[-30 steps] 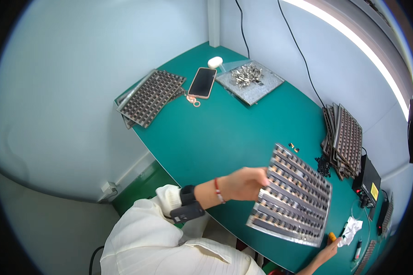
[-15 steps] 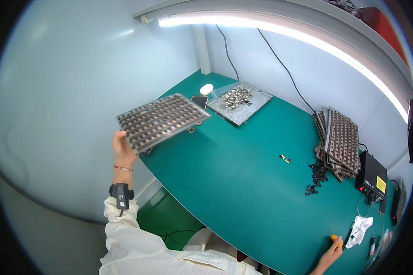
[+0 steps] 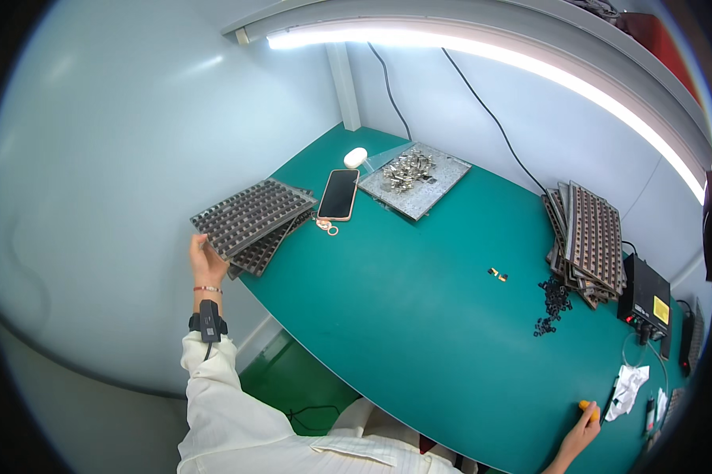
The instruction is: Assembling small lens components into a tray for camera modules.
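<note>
The left hand (image 3: 204,254) grips a tray (image 3: 270,232) by its near-left edge, over other trays (image 3: 263,254) at the left of the table (image 3: 387,316); contact between them is unclear. The right hand (image 3: 583,434) is closed around a yellow tool (image 3: 589,410) at the near right. The tray looks stiff and fairly light; its rows of small pieces (image 3: 249,212) might shift if tipped, so gripping the rim and keeping it level seems best.

Table (image 3: 419,340), left: upper tray (image 3: 253,215), near corner in left hand (image 3: 206,265), above lower trays (image 3: 265,251); phone (image 3: 340,195) to their right, then plate (image 3: 448,168) bearing metal parts (image 3: 408,171). Right: tray stack (image 3: 594,241), box (image 3: 645,294) at its near right; nearer still, handle (image 3: 590,411) in right hand (image 3: 582,434), wipe (image 3: 629,391) beside it.
</note>
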`<action>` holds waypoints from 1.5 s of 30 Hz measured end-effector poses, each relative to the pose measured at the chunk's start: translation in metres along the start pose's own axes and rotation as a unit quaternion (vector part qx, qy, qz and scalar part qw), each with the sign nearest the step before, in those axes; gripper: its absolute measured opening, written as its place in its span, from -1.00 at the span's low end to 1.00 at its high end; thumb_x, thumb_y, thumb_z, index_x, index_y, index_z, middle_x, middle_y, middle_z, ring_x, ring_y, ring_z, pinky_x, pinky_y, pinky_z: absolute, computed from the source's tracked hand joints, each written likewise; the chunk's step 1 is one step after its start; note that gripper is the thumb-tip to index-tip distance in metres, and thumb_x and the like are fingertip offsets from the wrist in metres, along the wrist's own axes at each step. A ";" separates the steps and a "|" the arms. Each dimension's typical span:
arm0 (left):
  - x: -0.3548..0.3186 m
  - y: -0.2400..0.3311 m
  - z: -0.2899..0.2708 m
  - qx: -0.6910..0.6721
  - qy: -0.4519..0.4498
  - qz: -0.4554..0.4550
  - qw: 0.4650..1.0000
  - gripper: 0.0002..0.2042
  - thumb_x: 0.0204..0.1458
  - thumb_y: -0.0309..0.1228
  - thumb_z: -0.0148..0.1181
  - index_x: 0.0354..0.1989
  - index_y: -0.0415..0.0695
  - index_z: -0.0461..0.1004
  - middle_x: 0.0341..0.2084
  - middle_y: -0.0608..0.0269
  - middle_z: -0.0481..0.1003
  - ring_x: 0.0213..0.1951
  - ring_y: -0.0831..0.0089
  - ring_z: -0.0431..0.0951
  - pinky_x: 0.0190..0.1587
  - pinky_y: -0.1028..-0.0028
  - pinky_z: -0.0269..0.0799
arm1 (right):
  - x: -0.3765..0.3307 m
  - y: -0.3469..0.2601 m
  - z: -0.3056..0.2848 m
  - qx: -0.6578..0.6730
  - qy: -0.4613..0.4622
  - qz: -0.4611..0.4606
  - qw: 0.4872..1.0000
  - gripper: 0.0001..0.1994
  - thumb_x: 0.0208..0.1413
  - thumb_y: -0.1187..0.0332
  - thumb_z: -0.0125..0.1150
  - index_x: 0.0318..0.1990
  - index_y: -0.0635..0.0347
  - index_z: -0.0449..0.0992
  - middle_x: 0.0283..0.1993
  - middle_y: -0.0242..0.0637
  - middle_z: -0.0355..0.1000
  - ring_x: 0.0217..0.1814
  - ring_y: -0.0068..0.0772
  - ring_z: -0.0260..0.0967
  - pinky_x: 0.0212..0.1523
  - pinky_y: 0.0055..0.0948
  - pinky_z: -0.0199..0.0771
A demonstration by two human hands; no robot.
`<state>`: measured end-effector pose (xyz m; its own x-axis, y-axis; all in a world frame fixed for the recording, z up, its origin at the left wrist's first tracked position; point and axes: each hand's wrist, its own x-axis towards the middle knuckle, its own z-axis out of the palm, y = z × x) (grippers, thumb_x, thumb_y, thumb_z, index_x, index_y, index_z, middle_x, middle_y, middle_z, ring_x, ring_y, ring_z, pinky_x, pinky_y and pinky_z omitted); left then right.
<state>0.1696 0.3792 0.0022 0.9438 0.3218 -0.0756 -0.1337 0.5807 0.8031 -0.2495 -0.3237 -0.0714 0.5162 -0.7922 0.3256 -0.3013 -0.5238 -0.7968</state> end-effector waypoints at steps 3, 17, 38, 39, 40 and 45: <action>-0.002 -0.005 0.000 0.009 0.019 -0.011 1.000 -0.57 -0.02 -0.20 0.06 0.03 -0.11 0.40 0.01 0.16 0.48 0.05 0.19 0.47 0.09 0.11 0.34 | 0.001 0.005 0.000 -0.017 0.005 -0.004 1.000 -0.57 0.40 0.18 -0.07 -0.38 0.41 0.43 -0.47 -0.39 0.29 -0.36 -0.58 0.14 -0.25 -0.53 0.20; 0.021 0.025 -0.064 0.183 -0.100 -0.080 0.975 -0.75 0.28 -0.19 0.03 -0.16 -0.14 0.43 -0.30 0.24 0.52 -0.37 0.51 0.52 -0.32 0.52 0.48 | 0.002 0.011 0.000 -0.042 0.010 -0.005 0.999 -0.58 0.39 0.18 -0.04 -0.42 0.38 0.41 -0.49 -0.39 0.28 -0.38 -0.58 0.12 -0.28 -0.54 0.19; 0.067 0.023 -0.066 0.836 0.069 0.018 0.544 -0.68 0.15 -0.27 0.09 -0.39 -0.37 0.50 -0.55 -0.04 0.56 -0.52 0.14 0.59 -0.40 0.21 0.48 | -0.005 -0.027 0.006 0.006 0.008 0.022 1.000 -0.67 0.36 0.33 0.00 -0.40 0.43 0.44 -0.43 -0.42 0.30 -0.41 -0.66 0.12 -0.38 -0.58 0.11; 0.071 0.023 -0.060 0.836 0.067 0.022 0.545 -0.68 0.15 -0.27 0.09 -0.39 -0.37 0.50 -0.55 -0.04 0.56 -0.52 0.14 0.59 -0.40 0.21 0.48 | -0.006 -0.029 0.007 0.015 0.009 0.014 1.000 -0.67 0.36 0.33 0.00 -0.40 0.43 0.44 -0.43 -0.42 0.30 -0.41 -0.66 0.12 -0.38 -0.58 0.11; 0.064 0.021 -0.036 0.834 0.064 0.106 0.537 -0.70 0.11 -0.28 0.12 -0.34 -0.36 0.53 -0.49 -0.08 0.58 -0.43 0.10 0.62 -0.32 0.19 0.48 | -0.006 -0.030 0.006 0.012 0.013 0.015 1.000 -0.67 0.36 0.33 0.00 -0.40 0.43 0.44 -0.43 -0.42 0.30 -0.41 -0.66 0.12 -0.38 -0.58 0.11; 0.049 -0.010 0.076 0.692 -0.099 0.214 0.683 -0.66 0.10 -0.22 0.20 -0.21 -0.32 0.57 -0.40 0.02 0.62 -0.34 0.20 0.63 -0.23 0.28 0.49 | -0.005 -0.033 0.006 0.035 0.002 0.024 0.999 -0.67 0.35 0.35 0.01 -0.41 0.45 0.43 -0.41 -0.40 0.31 -0.39 -0.66 0.13 -0.38 -0.58 0.12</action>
<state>0.2405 0.3326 0.0350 0.9487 0.0544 0.3115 -0.1249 -0.8406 0.5270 -0.2371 -0.3008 -0.0499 0.4994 -0.8172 0.2877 -0.2684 -0.4617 -0.8454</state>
